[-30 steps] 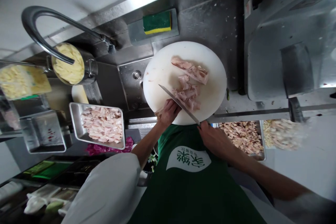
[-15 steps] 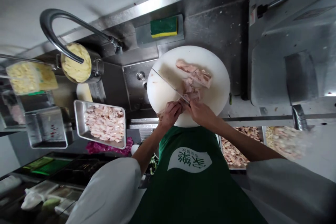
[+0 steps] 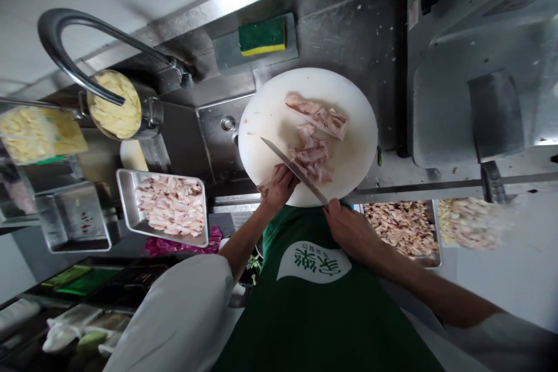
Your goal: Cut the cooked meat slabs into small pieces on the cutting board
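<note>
A round white cutting board [image 3: 270, 119] lies across the steel sink edge with a pile of pale pink raw meat [image 3: 314, 133] on it. My right hand [image 3: 351, 231] grips the handle of a long knife [image 3: 293, 169], whose blade slants up-left across the near side of the meat. My left hand [image 3: 278, 187] is curled at the board's near edge, fingers closed on a strip of meat just left of the blade. I wear a green apron [image 3: 314, 302] and white sleeves.
A steel tray of cut meat [image 3: 171, 206] sits left of the board. A curved faucet [image 3: 82, 46] arches over a pot of pale strips [image 3: 115, 106]. A green-yellow sponge [image 3: 261, 36] lies behind. Trays of chopped meat [image 3: 403, 228] sit right, below a grey machine [image 3: 483, 64].
My right hand has pulled the knife back toward me and to the right, from beside my left hand to the board's near edge. My left hand has stayed on the meat.
</note>
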Demonstrator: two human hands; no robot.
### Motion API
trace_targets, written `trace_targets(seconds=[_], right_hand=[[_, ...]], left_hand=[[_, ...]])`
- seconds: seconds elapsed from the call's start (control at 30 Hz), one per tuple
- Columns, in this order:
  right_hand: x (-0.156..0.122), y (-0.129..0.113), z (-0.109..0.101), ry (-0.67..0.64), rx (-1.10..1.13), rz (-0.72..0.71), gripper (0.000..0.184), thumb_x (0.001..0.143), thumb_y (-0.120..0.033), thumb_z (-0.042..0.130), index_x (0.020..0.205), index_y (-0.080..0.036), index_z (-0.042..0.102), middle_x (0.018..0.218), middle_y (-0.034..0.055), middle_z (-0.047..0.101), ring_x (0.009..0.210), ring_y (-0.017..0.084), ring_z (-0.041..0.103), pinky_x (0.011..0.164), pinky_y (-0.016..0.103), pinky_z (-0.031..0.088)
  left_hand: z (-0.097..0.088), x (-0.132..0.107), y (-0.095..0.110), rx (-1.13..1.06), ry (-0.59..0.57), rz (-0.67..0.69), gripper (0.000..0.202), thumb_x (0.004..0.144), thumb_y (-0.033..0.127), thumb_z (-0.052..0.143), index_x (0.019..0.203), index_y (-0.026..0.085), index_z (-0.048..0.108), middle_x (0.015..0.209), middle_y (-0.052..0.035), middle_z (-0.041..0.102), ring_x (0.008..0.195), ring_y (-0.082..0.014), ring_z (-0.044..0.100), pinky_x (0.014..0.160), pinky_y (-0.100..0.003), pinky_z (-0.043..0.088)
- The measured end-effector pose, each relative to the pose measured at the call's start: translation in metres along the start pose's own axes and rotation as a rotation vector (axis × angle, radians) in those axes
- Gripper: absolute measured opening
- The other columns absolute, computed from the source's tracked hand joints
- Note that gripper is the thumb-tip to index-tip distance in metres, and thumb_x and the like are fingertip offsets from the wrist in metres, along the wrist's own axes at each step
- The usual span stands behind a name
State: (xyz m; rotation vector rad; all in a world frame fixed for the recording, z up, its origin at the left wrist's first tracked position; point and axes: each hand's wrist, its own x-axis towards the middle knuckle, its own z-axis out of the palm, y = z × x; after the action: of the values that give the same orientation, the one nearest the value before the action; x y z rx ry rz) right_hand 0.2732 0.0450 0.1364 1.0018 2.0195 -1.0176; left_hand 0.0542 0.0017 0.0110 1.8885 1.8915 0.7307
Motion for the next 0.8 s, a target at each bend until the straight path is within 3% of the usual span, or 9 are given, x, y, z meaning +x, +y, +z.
trace_targets(seconds=[0.1, 0.17, 0.27, 0.37, 0.47, 0.6, 0.8], right_hand=[[-0.011, 0.007, 0.006, -0.116, 0.056, 0.076, 0.035, 0.104, -0.034, 0.018, 0.103, -0.016, 0.047, 0.08, 0.0109, 0.068, 0.076, 0.028, 0.071, 0.064, 0.034, 0.046], [0.001, 0.004, 0.008, -0.087, 0.057, 0.063, 0.037, 0.103, -0.033, 0.017, 0.109, -0.014, 0.048, 0.083, 0.0129, 0.069, 0.078, 0.028, 0.071, 0.066, 0.035, 0.047], [0.052, -0.012, 0.001, 0.09, -0.001, -0.04, 0.039, 0.102, -0.024, 0.018, 0.124, -0.005, 0.044, 0.099, 0.0209, 0.069, 0.09, 0.028, 0.069, 0.073, 0.036, 0.048], [0.107, -0.021, -0.016, 0.231, -0.02, -0.131, 0.04, 0.102, -0.022, 0.02, 0.123, -0.001, 0.047, 0.109, 0.0249, 0.066, 0.1, 0.03, 0.066, 0.08, 0.037, 0.046], [0.127, -0.013, -0.032, 0.288, 0.027, -0.207, 0.04, 0.103, -0.028, 0.023, 0.117, -0.003, 0.05, 0.106, 0.0221, 0.067, 0.099, 0.028, 0.065, 0.082, 0.036, 0.045], [0.092, -0.005, -0.035, 0.312, 0.002, -0.196, 0.041, 0.104, -0.033, 0.021, 0.117, -0.006, 0.05, 0.108, 0.0217, 0.067, 0.101, 0.027, 0.064, 0.08, 0.033, 0.045], [0.008, -0.012, -0.011, 0.075, -0.041, -0.058, 0.035, 0.104, -0.032, 0.018, 0.109, -0.013, 0.047, 0.083, 0.0133, 0.069, 0.078, 0.025, 0.071, 0.065, 0.03, 0.045]], left_hand=[[0.0, 0.001, 0.0, 0.0, -0.028, -0.004, 0.011, 0.093, 0.026, 0.058, 0.097, 0.019, 0.065, 0.1, -0.0083, 0.062, 0.101, -0.0215, 0.053, 0.091, -0.039, 0.053], [0.0, 0.001, 0.0, 0.001, -0.041, -0.009, 0.011, 0.093, 0.026, 0.058, 0.095, 0.018, 0.065, 0.099, -0.0082, 0.062, 0.101, -0.0214, 0.053, 0.091, -0.039, 0.053], [-0.001, 0.0, 0.0, -0.019, -0.053, 0.007, 0.011, 0.094, 0.026, 0.057, 0.095, 0.019, 0.065, 0.097, -0.0076, 0.063, 0.102, -0.0209, 0.054, 0.091, -0.038, 0.053], [-0.001, 0.0, 0.0, -0.018, -0.029, 0.006, 0.013, 0.095, 0.026, 0.055, 0.1, 0.019, 0.065, 0.1, -0.0075, 0.065, 0.104, -0.0197, 0.055, 0.092, -0.038, 0.052], [0.0, -0.001, 0.0, 0.005, 0.041, 0.003, 0.013, 0.095, 0.024, 0.055, 0.1, 0.018, 0.064, 0.103, -0.0077, 0.065, 0.102, -0.0187, 0.056, 0.094, -0.038, 0.052], [0.002, -0.003, 0.0, 0.017, 0.069, -0.017, 0.013, 0.095, 0.024, 0.054, 0.099, 0.018, 0.065, 0.102, -0.008, 0.065, 0.102, -0.0189, 0.056, 0.094, -0.038, 0.051], [0.001, -0.004, 0.001, 0.05, 0.049, -0.016, 0.015, 0.095, 0.028, 0.054, 0.097, 0.018, 0.065, 0.094, -0.0085, 0.063, 0.097, -0.0209, 0.055, 0.087, -0.037, 0.053]])
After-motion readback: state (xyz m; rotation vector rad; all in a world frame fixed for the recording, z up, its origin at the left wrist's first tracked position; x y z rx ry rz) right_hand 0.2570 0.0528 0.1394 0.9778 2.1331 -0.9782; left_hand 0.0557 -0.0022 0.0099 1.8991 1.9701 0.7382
